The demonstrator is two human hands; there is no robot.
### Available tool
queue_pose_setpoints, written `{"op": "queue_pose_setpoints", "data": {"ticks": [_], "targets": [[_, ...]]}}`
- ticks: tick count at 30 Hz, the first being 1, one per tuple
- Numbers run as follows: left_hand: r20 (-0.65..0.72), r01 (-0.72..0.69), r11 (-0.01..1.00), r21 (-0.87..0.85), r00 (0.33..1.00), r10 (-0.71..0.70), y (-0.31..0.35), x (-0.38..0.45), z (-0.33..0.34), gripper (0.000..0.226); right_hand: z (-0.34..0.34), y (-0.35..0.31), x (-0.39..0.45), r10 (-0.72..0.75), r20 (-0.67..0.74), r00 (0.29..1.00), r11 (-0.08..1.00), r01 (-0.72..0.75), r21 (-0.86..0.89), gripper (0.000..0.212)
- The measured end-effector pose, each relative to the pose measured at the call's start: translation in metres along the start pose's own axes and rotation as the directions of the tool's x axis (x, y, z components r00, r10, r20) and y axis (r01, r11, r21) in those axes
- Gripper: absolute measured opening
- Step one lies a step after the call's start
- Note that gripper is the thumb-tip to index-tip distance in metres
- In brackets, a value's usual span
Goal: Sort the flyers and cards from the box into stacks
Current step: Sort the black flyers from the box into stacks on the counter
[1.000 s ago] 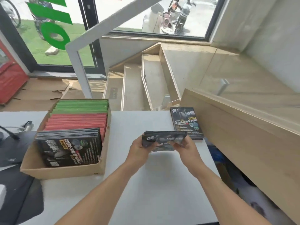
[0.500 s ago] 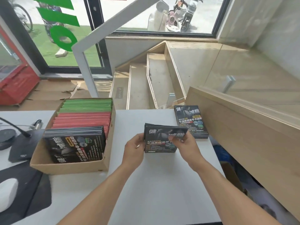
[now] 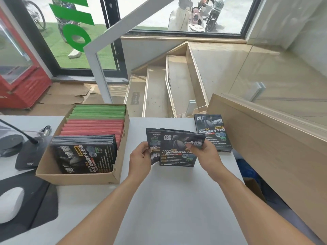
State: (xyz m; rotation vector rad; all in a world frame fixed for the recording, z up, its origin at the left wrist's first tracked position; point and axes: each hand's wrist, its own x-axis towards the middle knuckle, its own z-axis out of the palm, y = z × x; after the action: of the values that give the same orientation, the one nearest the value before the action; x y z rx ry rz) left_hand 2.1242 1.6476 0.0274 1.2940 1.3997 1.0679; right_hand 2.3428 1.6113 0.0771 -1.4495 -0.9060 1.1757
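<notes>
1. On the white table (image 3: pixel 177 200) we count one cardboard box (image 3: pixel 77 177), set left of centre, holding three upright groups: green cards (image 3: pixel 99 112) at the back, red cards (image 3: pixel 93 128) in the middle, black flyers (image 3: pixel 85 154) at the front.
2. Above the table's middle we hold a bundle of black flyers: our left hand (image 3: pixel 141 160) grips the rear flyers (image 3: pixel 153 144) at their left edge, fingers curled round them.
3. Our right hand (image 3: pixel 206 156) pinches the front flyer (image 3: pixel 178 152), thumb on its face, fingers behind.
4. At the far right corner we note a sorted stack (image 3: pixel 212 131) of the same black flyers, lying flat, just beside a wooden ledge (image 3: pixel 265 138).
5. Left edge: a black microphone base (image 3: pixel 28 156), a white mouse (image 3: pixel 10 204) on a dark mat (image 3: pixel 42 200).
6. Beyond the table: wooden stairs (image 3: pixel 169 85), a white railing (image 3: pixel 99 68), glass doors with green lettering (image 3: pixel 76 36), a red cabinet (image 3: pixel 19 80), flattened cardboard (image 3: pixel 67 98) on the floor, scooters (image 3: pixel 196 16) outside.
</notes>
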Motion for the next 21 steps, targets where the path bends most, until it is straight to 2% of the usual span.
{"op": "queue_pose_setpoints", "data": {"ticks": [9,12,15,16,18,19,21], "targets": [[-0.068,0.015,0.998,-0.059,0.998,-0.019,0.015,0.001,-0.007,0.023,-0.001,0.002,0.005,0.013,0.011,1.0,1.0,-0.013,-0.003,0.02],[-0.243,-0.105,0.994,0.041,0.964,0.112,0.029,0.003,-0.022,0.021,-0.001,0.003,0.007,0.008,0.013,1.0,1.0,-0.007,-0.017,0.02],[-0.375,-0.231,0.955,0.184,0.882,0.286,0.059,0.009,-0.043,0.018,-0.002,0.006,0.01,0.008,0.01,1.0,0.999,-0.008,-0.032,0.018],[-0.369,-0.295,0.916,0.274,0.847,0.383,0.072,0.01,-0.049,0.019,-0.002,0.006,0.011,0.009,0.008,1.0,0.999,-0.009,-0.037,0.017],[-0.27,-0.405,0.755,0.515,0.76,0.592,0.095,0.01,-0.059,0.023,-0.002,0.009,0.014,0.024,-0.003,1.0,0.999,-0.024,-0.038,0.016],[-0.192,-0.429,0.658,0.619,0.73,0.656,0.106,0.009,-0.063,0.025,-0.002,0.01,0.015,0.036,-0.012,0.999,0.999,-0.037,-0.033,0.015],[0.006,-0.461,0.484,0.744,0.729,0.684,0.123,0.007,-0.067,0.027,-0.001,0.01,0.016,0.048,-0.035,0.998,0.998,-0.049,-0.03,0.016]]}}
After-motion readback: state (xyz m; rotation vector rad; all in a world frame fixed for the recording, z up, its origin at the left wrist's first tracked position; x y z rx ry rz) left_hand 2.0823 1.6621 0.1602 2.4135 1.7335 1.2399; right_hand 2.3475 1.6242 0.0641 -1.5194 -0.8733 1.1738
